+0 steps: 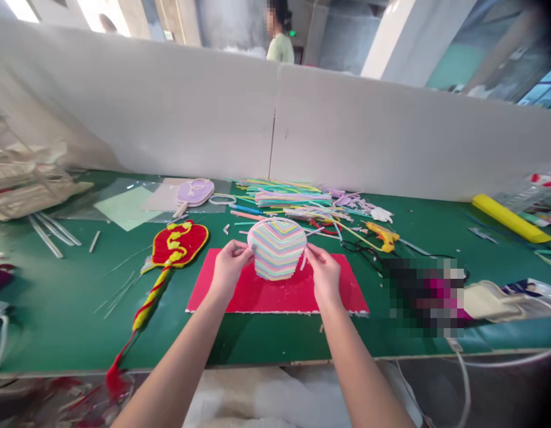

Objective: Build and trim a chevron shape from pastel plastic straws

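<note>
Pinching the left rim of the striped panel (277, 249) with the left hand (230, 264), thumb and fingers closed on it; pinching the right rim likewise with the right hand (325, 267). Held between both, so at about 2 to 3 o'clock from the left hand and at 10 from the right, with neither plainly nearer. Nearly as wide as tall, with no clear long axis to go by; striped in V-shapes running across from hand to hand. Held over the red board (257, 300); cannot tell whether touching it at the lower edge. Outward from the panel: at 12 o'clock, loose strips (293, 197); at 11 to 10, a purple fan (192, 192); at 9, a red fan (186, 245), handle slanting towards 8; at 3, a glue gun (383, 236).
</note>
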The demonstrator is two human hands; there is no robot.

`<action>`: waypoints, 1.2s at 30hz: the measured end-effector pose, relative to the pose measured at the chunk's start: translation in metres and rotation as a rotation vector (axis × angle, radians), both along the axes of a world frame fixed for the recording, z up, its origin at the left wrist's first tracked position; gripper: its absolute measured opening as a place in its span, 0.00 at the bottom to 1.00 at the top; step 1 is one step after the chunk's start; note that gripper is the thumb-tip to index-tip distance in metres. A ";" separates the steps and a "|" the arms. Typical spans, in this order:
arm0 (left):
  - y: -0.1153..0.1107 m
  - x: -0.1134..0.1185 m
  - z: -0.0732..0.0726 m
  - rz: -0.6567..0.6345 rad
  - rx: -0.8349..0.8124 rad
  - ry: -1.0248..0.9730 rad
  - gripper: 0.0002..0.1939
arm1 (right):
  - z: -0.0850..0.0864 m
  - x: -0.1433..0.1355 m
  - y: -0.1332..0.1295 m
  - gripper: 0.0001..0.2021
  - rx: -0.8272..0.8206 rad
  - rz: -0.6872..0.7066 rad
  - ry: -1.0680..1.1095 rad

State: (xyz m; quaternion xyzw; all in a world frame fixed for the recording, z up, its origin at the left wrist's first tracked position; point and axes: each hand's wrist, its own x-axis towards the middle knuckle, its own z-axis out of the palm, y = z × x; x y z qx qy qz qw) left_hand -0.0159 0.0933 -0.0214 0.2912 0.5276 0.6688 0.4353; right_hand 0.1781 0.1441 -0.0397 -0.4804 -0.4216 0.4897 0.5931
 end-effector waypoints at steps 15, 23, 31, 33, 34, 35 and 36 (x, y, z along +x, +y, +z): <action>0.023 -0.002 -0.026 0.046 0.083 -0.048 0.23 | -0.012 -0.009 0.019 0.13 0.055 0.067 0.226; 0.026 -0.004 -0.027 0.057 0.070 -0.050 0.22 | -0.013 -0.013 0.015 0.16 0.058 0.098 0.185; 0.023 -0.001 -0.023 0.054 0.065 -0.025 0.21 | -0.015 -0.014 0.015 0.16 0.073 0.178 0.122; 0.021 0.000 -0.021 0.056 0.067 -0.020 0.21 | -0.015 -0.014 0.017 0.17 0.064 0.184 0.146; 0.021 0.000 -0.020 0.058 0.068 -0.020 0.21 | -0.016 -0.014 0.017 0.17 0.060 0.187 0.158; 0.020 0.000 -0.019 0.060 0.069 -0.020 0.21 | -0.016 -0.014 0.017 0.18 0.056 0.189 0.169; 0.020 0.001 -0.018 0.061 0.069 -0.021 0.21 | -0.016 -0.014 0.018 0.18 0.052 0.190 0.178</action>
